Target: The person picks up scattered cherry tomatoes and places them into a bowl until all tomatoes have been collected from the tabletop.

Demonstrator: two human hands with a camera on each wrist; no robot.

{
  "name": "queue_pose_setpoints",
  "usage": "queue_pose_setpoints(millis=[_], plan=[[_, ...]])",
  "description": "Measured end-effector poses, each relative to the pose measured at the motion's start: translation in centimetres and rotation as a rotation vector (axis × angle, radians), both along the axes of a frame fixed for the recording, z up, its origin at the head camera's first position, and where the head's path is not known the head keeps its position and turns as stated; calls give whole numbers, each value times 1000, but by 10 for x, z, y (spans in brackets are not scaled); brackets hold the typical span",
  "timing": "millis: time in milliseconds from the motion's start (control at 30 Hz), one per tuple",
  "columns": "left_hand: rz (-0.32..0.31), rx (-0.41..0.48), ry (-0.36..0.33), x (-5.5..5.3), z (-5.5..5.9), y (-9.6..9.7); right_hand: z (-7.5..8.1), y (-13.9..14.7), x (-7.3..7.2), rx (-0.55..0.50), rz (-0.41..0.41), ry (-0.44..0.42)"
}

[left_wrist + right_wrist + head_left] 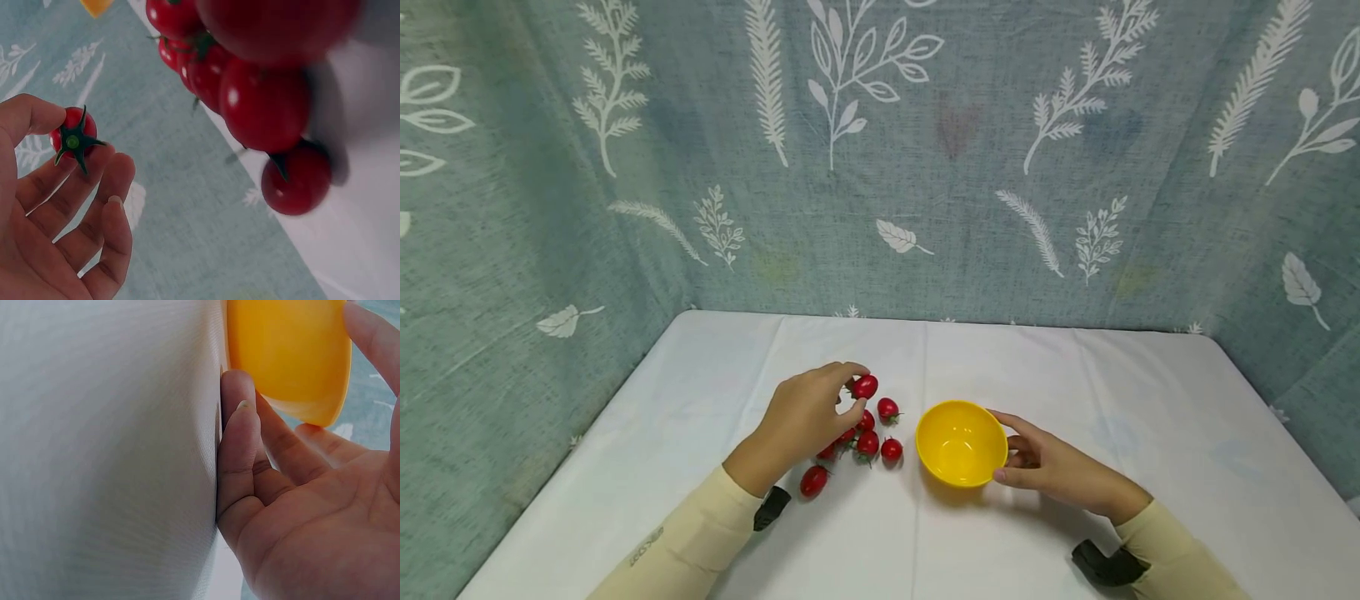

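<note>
Between thumb and fingertips my left hand [808, 410] pinches a red cherry tomato [865, 387], above a loose group of others. The left wrist view shows its green star-shaped calyx [73, 142] facing the camera. Several more cherry tomatoes [867, 444] lie on the table below and beside that hand, some partly hidden by it. To their right is a yellow bowl [961, 450] with only bare inner surface showing. My right hand [1063, 471] holds the bowl's right side, thumb and fingers spread around its wall. Low in the right wrist view, the curled fingers [237, 450] lie close to the tablecloth.
A white cloth [857, 542] covers the table. Behind and to the sides hangs a grey-green curtain [865, 250] with white leaf prints. Black straps [1108, 565] circle both wrists over pale sleeves. One tomato [814, 481] lies nearer the front, by the left wrist.
</note>
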State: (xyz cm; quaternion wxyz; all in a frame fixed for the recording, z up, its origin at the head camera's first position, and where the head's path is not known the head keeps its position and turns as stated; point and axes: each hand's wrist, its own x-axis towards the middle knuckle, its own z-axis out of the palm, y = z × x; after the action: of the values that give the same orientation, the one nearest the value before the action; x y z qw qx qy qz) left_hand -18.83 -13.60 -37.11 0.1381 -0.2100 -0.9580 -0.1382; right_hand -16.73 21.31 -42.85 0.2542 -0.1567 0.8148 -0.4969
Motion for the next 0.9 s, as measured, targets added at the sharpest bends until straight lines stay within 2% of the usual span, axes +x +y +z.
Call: queue_pose_setpoints(millis=[267,500,900], plan=[[-67,-1,-20,1,1,20,-1,0,0,-5,-5,0],[-128,8,-9,2,-1,37,1,1,0,-17,-1,-5],[-187,-1,-96,6,-8,55,-1,2,-1,-14,13,11]])
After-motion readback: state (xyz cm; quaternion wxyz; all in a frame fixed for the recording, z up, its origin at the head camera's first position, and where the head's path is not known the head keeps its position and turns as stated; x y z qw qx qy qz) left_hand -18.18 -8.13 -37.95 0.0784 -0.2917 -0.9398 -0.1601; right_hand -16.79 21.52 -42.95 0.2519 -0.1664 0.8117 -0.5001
